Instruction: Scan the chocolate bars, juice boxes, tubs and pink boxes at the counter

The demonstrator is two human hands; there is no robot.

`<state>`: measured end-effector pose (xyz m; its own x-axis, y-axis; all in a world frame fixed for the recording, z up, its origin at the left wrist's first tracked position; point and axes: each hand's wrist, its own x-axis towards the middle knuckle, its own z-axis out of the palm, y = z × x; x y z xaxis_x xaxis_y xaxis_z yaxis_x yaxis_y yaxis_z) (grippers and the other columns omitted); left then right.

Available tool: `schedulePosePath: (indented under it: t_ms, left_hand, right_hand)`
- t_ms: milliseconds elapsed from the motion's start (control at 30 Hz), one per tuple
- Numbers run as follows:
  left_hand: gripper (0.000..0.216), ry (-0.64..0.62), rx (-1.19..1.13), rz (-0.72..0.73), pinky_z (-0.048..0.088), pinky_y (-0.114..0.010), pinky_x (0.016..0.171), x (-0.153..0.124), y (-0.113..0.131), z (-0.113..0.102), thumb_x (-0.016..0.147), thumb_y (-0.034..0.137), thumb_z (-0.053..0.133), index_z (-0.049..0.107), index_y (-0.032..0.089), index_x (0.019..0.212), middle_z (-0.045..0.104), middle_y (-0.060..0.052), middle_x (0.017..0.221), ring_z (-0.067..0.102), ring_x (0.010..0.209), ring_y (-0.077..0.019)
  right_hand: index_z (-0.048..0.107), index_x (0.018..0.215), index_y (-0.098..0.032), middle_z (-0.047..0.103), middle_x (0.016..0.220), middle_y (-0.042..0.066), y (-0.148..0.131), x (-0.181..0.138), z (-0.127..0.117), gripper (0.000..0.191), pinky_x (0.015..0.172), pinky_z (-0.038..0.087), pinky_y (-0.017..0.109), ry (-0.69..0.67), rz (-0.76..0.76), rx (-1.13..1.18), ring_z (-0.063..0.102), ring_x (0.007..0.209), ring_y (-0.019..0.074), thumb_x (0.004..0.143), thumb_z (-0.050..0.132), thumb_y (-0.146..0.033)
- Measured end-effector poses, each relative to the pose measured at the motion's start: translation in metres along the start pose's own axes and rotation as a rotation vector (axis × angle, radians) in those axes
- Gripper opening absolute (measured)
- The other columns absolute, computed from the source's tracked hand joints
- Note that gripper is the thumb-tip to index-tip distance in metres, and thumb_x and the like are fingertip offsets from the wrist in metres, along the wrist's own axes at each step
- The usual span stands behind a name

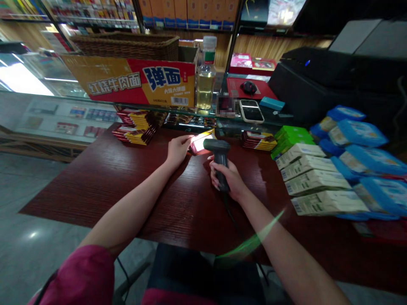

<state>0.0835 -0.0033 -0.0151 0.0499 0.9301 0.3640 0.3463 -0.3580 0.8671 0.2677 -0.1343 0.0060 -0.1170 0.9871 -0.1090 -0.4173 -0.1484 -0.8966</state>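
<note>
My right hand (229,177) is wrapped round the handle of a black barcode scanner (219,154), its cable trailing down over the table's front edge. The scanner's head points left at a small red-and-yellow packet (201,143), whose face is brightly lit by white light. Fingers of my left hand (178,149) grip the packet's left end and hold it tilted just above the dark wooden table (152,178). To the left lie stacks of similar red-and-yellow packets (136,127). Another small stack of these packets (259,140) sits right of the scanner.
Behind stand a noodle carton (127,80), a wicker basket (127,45) and a bottle of yellowish liquid (206,80). A phone (251,111) and mouse (248,87) lie back right. Green packs (291,137), pale boxes (318,182) and blue packs (372,161) crowd the right side.
</note>
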Motion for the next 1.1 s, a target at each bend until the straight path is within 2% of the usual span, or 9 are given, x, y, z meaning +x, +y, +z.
schedulePosePath:
  t_ms: [100, 267, 367, 433, 533, 733, 833, 967, 1100]
  left_hand:
    - [0.023, 0.004, -0.021, -0.041, 0.061, -0.031, 0.079, 0.000, -0.002, 0.001, 0.097, 0.023, 0.066, 0.085, 0.020, 0.110, 0.085, -0.004, 0.108, 0.080, 0.089, -0.0233]
    - [0.020, 0.061, 0.014, 0.056, 0.059, -0.033, 0.095, -0.001, 0.002, -0.003, 0.097, 0.022, 0.068, 0.084, 0.021, 0.109, 0.084, -0.005, 0.112, 0.079, 0.105, -0.0236]
    - [0.020, 0.117, 0.049, 0.152, 0.058, -0.032, 0.099, -0.001, 0.006, -0.017, 0.099, 0.021, 0.065, 0.081, 0.022, 0.111, 0.083, -0.004, 0.114, 0.077, 0.109, -0.0214]
    - [0.021, 0.148, 0.097, 0.250, 0.057, -0.031, 0.101, -0.002, 0.009, -0.033, 0.101, 0.022, 0.063, 0.078, 0.022, 0.114, 0.082, -0.004, 0.117, 0.075, 0.111, -0.0201]
    - [0.022, 0.193, 0.209, 0.350, 0.055, -0.032, 0.105, -0.008, 0.009, -0.071, 0.105, 0.026, 0.057, 0.074, 0.023, 0.118, 0.080, -0.005, 0.121, 0.073, 0.116, -0.0195]
    - [0.023, 0.339, 0.454, 0.292, 0.052, -0.035, 0.112, -0.026, -0.007, -0.160, 0.105, 0.027, 0.055, 0.072, 0.023, 0.121, 0.077, -0.008, 0.127, 0.068, 0.124, -0.0208]
    - [0.025, 0.315, 0.476, 0.263, 0.050, -0.036, 0.114, -0.030, -0.021, -0.193, 0.104, 0.026, 0.053, 0.072, 0.024, 0.120, 0.077, -0.008, 0.128, 0.068, 0.126, -0.0204]
    - [0.029, 0.273, 0.510, 0.199, 0.047, -0.037, 0.119, -0.024, -0.043, -0.216, 0.100, 0.021, 0.053, 0.073, 0.022, 0.120, 0.076, -0.008, 0.135, 0.065, 0.135, -0.0198]
    - [0.038, 0.288, 0.579, 0.145, 0.042, -0.040, 0.125, -0.014, -0.063, -0.223, 0.096, 0.014, 0.050, 0.075, 0.020, 0.124, 0.071, -0.009, 0.144, 0.059, 0.143, -0.0203]
  right_hand:
    - [0.057, 0.107, -0.022, 0.053, 0.064, -0.010, 0.000, 0.000, 0.001, 0.043, 0.034, 0.038, 0.021, -0.017, -0.002, -0.002, 0.045, 0.042, 0.0085, 0.077, 0.083, -0.040]
    - [0.055, 0.110, -0.024, 0.058, 0.071, -0.008, 0.000, -0.004, -0.002, 0.050, 0.033, 0.037, 0.022, -0.002, -0.014, -0.006, 0.046, 0.040, 0.0079, 0.075, 0.086, -0.042]
    - [0.055, 0.114, -0.023, 0.058, 0.070, -0.008, 0.000, -0.008, -0.004, 0.052, 0.034, 0.038, 0.022, -0.001, -0.025, -0.013, 0.046, 0.040, 0.0082, 0.076, 0.086, -0.041]
    - [0.056, 0.115, -0.022, 0.059, 0.071, -0.007, -0.001, -0.009, -0.004, 0.054, 0.034, 0.038, 0.022, 0.005, -0.031, -0.018, 0.047, 0.041, 0.0082, 0.075, 0.087, -0.041]
    - [0.058, 0.114, -0.021, 0.059, 0.071, -0.007, -0.003, -0.011, -0.002, 0.057, 0.034, 0.038, 0.022, 0.027, -0.027, -0.035, 0.047, 0.042, 0.0080, 0.071, 0.089, -0.042]
    - [0.060, 0.114, -0.021, 0.059, 0.075, -0.005, -0.006, -0.013, 0.000, 0.055, 0.036, 0.040, 0.023, 0.031, -0.011, -0.051, 0.047, 0.043, 0.0079, 0.072, 0.089, -0.041]
    - [0.061, 0.113, -0.021, 0.059, 0.075, -0.004, -0.007, -0.013, 0.000, 0.052, 0.036, 0.040, 0.024, 0.042, 0.009, -0.065, 0.048, 0.044, 0.0086, 0.073, 0.088, -0.040]
    - [0.063, 0.104, -0.023, 0.058, 0.077, -0.003, -0.009, -0.013, 0.002, 0.045, 0.037, 0.039, 0.024, 0.062, 0.023, -0.076, 0.047, 0.045, 0.0089, 0.071, 0.089, -0.040]
    - [0.064, 0.098, -0.023, 0.058, 0.081, -0.002, -0.009, -0.013, 0.002, 0.042, 0.037, 0.039, 0.024, 0.078, 0.021, -0.088, 0.046, 0.046, 0.0081, 0.069, 0.090, -0.039]
